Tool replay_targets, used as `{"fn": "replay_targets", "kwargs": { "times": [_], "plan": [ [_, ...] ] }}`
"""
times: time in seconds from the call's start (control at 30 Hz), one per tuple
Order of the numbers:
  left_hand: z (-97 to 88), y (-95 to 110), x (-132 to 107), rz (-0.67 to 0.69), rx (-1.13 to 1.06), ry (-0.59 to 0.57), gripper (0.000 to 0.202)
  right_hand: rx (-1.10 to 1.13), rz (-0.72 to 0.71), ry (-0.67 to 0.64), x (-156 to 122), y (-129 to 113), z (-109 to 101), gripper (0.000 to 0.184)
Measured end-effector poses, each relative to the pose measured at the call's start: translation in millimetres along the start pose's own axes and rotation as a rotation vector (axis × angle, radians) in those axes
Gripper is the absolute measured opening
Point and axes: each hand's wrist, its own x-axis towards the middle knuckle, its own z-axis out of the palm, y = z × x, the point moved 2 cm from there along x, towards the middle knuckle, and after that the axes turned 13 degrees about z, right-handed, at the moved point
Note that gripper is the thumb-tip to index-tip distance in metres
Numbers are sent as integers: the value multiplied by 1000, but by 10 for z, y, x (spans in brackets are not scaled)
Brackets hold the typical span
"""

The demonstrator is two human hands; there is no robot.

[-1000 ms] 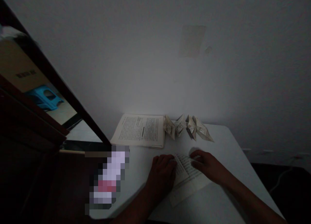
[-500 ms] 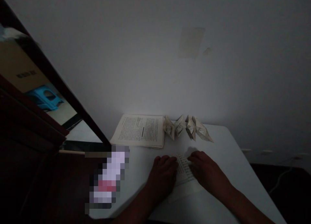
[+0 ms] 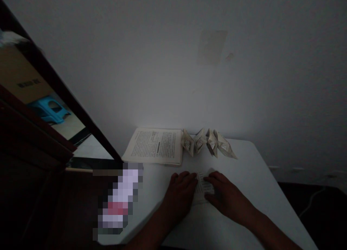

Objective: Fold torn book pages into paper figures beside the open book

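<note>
A folded sheet of printed paper [image 3: 201, 188] lies on the white table between my two hands, its side edges partly covered by them. My left hand [image 3: 181, 192] presses down on the paper's left side, fingers bent and close together, thumb hidden. From the right, my right hand [image 3: 226, 195] reaches over the paper with its fingertips touching it. A gap shows between that hand's thumb and forefinger. Beyond the hands, several folded paper boats [image 3: 199, 141] stand in a row near the wall. Left of them lies a stack of printed pages [image 3: 155, 147].
The white table [image 3: 244, 159] stands against a grey wall [image 3: 168, 62]. At its left edge lies a pixelated oblong object [image 3: 119, 199]. A dark-framed mirror [image 3: 89, 123] leans at the left, reflecting a blue stool [image 3: 54, 109] and a cardboard box.
My right hand has shifted slightly left over the paper, and its thumb has come apart from the forefinger. My left hand stays almost in place. The paper's lower part is less visible.
</note>
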Motion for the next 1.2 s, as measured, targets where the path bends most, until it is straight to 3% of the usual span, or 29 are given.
{"fn": "replay_targets", "kwargs": {
  "times": [0.17,0.33,0.5,0.8,1.2],
  "plan": [
    [-55,135,39,46,4,-24,35,-37,59,38,1,-29,57,44],
    [6,226,87,44,-2,1,29,-57,84,43,34,-27,103,48],
    [56,199,138,-8,-12,10,27,-55,70,62,42,-27,112,46],
    [-34,173,190,-79,-36,-63,34,-33,74,56,49,-9,119,45],
    [-86,92,277,-13,-13,-101,40,-43,88,53,50,-54,90,43]
  ]
}}
